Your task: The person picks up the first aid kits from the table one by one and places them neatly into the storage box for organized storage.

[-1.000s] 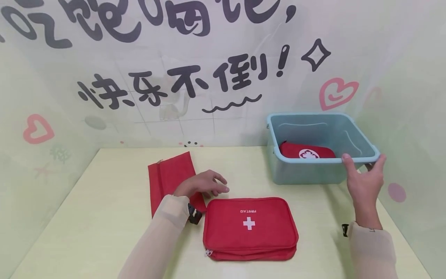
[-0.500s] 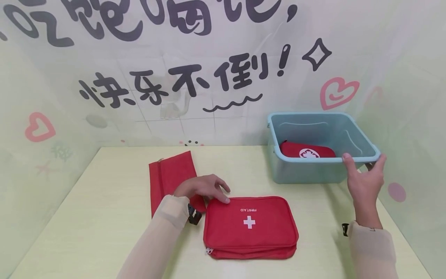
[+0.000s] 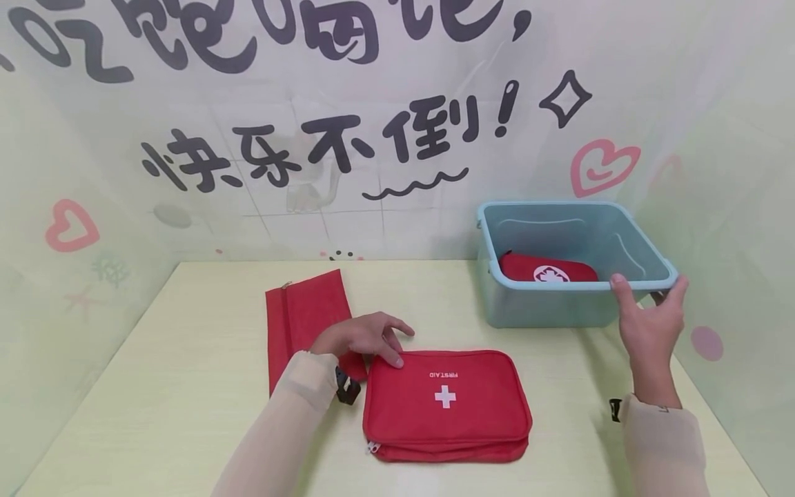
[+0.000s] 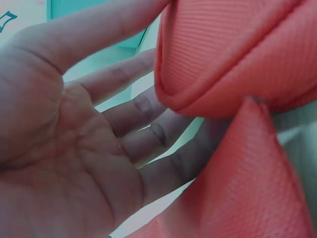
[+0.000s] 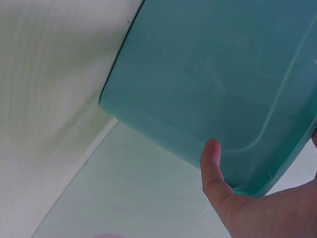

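My left hand (image 3: pixel 373 336) is at the far left corner of a red first-aid bag (image 3: pixel 478 414). Its thumb lies on top of the corner; the other fingers reach behind and under the edge, as the left wrist view shows of the bag (image 4: pixel 223 59). A flat red zip pouch (image 3: pixel 313 304) lies partly beneath my left wrist. At the right, my right hand (image 3: pixel 652 328) grips the near right corner of a light blue plastic bin (image 3: pixel 553 307) by its rim. Inside the bin is a red pouch (image 3: pixel 522 268) with a white round emblem.
The pale wooden table (image 3: pixel 174 386) meets a printed cloth wall (image 3: pixel 273 228) at the back, and similar walls rise at both sides. The bin stands close to the back wall and the right wall (image 3: pixel 733 262).
My left hand has moved from hovering beside the first-aid bag to its far left corner, with the thumb now on top. The right hand and the bin have stayed in place.
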`<action>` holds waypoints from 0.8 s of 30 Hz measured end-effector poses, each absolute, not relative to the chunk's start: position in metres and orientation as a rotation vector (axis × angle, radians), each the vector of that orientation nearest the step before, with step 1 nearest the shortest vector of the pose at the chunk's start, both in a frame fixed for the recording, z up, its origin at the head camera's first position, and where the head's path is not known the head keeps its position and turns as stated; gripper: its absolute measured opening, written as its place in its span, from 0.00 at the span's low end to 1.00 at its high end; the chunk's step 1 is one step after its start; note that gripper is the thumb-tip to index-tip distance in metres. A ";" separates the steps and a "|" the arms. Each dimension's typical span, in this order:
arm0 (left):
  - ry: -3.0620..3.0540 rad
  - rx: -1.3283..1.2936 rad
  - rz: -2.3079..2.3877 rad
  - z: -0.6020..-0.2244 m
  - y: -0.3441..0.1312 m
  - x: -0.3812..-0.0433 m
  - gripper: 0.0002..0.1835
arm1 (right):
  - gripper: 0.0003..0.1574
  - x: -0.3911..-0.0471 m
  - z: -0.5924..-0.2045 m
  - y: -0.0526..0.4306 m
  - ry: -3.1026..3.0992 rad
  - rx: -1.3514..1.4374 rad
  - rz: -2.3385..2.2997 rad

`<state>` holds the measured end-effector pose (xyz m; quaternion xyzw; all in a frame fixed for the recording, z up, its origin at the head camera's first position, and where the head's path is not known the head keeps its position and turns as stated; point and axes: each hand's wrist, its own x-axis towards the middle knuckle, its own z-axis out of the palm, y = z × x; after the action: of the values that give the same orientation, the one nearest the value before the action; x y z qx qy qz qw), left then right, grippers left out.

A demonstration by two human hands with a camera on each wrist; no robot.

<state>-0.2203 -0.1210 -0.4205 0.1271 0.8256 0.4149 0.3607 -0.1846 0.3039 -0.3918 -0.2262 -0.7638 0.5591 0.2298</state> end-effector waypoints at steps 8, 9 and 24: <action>2.184 0.357 1.155 -0.426 -0.123 -0.216 0.38 | 0.46 -0.184 -0.392 0.304 -2.095 -0.621 1.534; 2.188 0.352 1.171 -0.426 -0.123 -0.215 0.38 | 0.45 -0.184 -0.392 0.304 -2.093 -0.623 1.534; 2.201 0.316 1.307 -0.435 -0.126 -0.211 0.23 | 0.45 -0.186 -0.394 0.305 -2.078 -0.606 1.533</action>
<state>-0.2106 -0.1256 -0.4349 0.1175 0.8198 0.4869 0.2774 -0.1856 0.3046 -0.3940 -0.2218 -0.7602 0.5607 0.2420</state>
